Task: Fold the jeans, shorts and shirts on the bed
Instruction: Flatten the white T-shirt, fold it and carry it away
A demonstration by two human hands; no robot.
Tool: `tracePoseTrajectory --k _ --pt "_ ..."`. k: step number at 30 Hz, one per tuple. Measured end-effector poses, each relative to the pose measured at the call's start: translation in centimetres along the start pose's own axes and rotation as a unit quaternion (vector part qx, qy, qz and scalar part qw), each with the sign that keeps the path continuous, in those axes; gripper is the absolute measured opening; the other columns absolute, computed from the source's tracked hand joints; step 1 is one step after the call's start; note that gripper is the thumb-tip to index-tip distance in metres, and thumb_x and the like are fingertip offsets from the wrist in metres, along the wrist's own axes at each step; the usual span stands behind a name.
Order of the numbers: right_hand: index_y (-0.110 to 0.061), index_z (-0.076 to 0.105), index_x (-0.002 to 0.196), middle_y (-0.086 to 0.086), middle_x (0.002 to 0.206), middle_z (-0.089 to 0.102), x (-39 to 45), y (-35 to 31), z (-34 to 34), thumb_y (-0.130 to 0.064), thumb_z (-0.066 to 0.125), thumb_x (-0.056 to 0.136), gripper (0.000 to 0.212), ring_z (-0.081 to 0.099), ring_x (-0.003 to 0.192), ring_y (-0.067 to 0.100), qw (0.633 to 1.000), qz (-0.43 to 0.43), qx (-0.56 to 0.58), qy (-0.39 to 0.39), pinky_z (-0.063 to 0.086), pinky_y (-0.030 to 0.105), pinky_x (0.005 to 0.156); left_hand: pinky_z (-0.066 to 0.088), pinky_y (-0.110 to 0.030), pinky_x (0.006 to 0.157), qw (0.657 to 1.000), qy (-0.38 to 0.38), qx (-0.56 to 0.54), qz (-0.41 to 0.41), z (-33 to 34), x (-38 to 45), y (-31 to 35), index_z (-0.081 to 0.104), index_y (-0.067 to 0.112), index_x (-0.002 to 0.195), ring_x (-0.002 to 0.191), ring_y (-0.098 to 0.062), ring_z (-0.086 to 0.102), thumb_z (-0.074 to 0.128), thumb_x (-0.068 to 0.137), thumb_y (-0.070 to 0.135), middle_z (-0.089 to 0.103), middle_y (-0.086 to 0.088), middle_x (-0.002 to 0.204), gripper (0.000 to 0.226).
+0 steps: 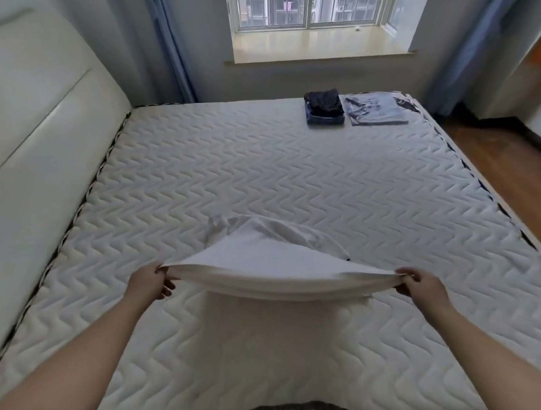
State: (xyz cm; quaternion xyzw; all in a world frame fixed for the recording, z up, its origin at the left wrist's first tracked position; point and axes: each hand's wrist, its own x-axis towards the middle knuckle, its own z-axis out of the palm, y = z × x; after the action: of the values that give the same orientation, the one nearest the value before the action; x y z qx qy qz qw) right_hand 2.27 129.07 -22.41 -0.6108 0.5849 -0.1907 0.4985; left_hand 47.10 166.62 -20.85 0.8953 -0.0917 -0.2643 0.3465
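**White shirt mid-fold, two piles already done**

Bed [264, 173] fills most of the frame, bare quilted mattress w/ pale headboard [43, 117] running down the left side. Window [311, 11] top centre, blue curtains [168, 39] either side of it, wood floor far right.

White shirt [270, 260] sits lower centre: near edge lifted off the mattress & stretched taut betw. both hands, far part bunched up & resting on the bed behind. Top right of centre, at the far edge: grey folded shirt [375, 111], and just beside it on its left a dark folded stack [324, 109], prob. the jeans/shorts.

Left hand [149, 280] pinches the shirt's left corner, fingers curled on the cloth. Right hand [420, 284] grips the right corner the same way.

Risks, as I read it: the bunched far end looks likely to get trapped under the fold, leaving creases or a lopsided shape. Layers at the held edge look doubled; if one pinch slips, a layer drops & edges won't line up. White on white also makes misalignment easy to miss.
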Motion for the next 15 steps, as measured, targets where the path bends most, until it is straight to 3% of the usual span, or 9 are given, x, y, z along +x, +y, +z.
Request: tracePoseTrajectory --k 4,7,10,13,15 --pt "-0.013 0.076 0.094 0.011 0.096 0.074 -4.5 7.0 0.0 -0.006 0.068 0.087 0.013 0.072 0.086 0.022 0.994 0.092 0.041 -0.049 0.058 0.035 0.085 0.053 -0.028 0.055 0.994 -0.004 -0.079 -0.073 3.7 -3.7 -8.0 0.063 0.009 0.109 0.06 -0.029 0.064 0.037 0.097 0.0 0.069 -0.022 0.081 0.03" --pt "-0.008 0.075 0.089 0.011 0.095 0.074 -7.5 10.3 0.3 -0.012 0.072 0.086 0.005 0.07 0.083 0.02 0.982 0.16 0.098 -0.038 0.059 0.019 0.066 0.055 -0.031 0.063 0.991 -0.003 -0.094 -0.091 5.3 -6.4 -12.3 0.069 0.013 0.111 0.071 -0.029 0.065 0.04 0.094 -0.005 0.069 -0.015 0.085 0.038" --pt "-0.002 0.071 0.098 0.009 0.092 0.07 -9.6 12.4 0.3 -0.012 0.067 0.09 0.013 0.064 0.074 0.015 0.971 0.207 0.119 0.019 0.05 0.009 0.05 0.056 -0.023 0.059 0.985 0.002 -0.121 -0.12 6.1 -8.4 -14.6 0.07 0.009 0.106 0.075 -0.026 0.059 0.038 0.092 -0.009 0.066 -0.019 0.092 0.04" --pt "0.005 0.058 0.125 0.021 0.109 0.062 -10.9 14.3 0.0 -0.002 0.059 0.095 0.031 0.06 0.075 0.018 0.967 0.227 0.111 0.023 0.051 0.01 0.049 0.054 -0.023 0.056 0.976 0.009 -0.145 -0.163 6.7 -9.4 -16.1 0.066 0.003 0.104 0.074 -0.024 0.054 0.04 0.095 -0.008 0.06 -0.017 0.092 0.031" --pt "0.009 0.05 0.132 0.024 0.112 0.06 -11.6 15.1 -0.3 0.004 0.056 0.094 0.038 0.063 0.067 0.017 0.962 0.252 0.103 0.013 0.051 0.011 0.047 0.052 -0.026 0.061 0.968 -0.024 -0.164 -0.188 7.0 -9.9 -16.8 0.062 0.001 0.106 0.075 -0.022 0.053 0.045 0.097 -0.006 0.057 -0.017 0.096 0.02"
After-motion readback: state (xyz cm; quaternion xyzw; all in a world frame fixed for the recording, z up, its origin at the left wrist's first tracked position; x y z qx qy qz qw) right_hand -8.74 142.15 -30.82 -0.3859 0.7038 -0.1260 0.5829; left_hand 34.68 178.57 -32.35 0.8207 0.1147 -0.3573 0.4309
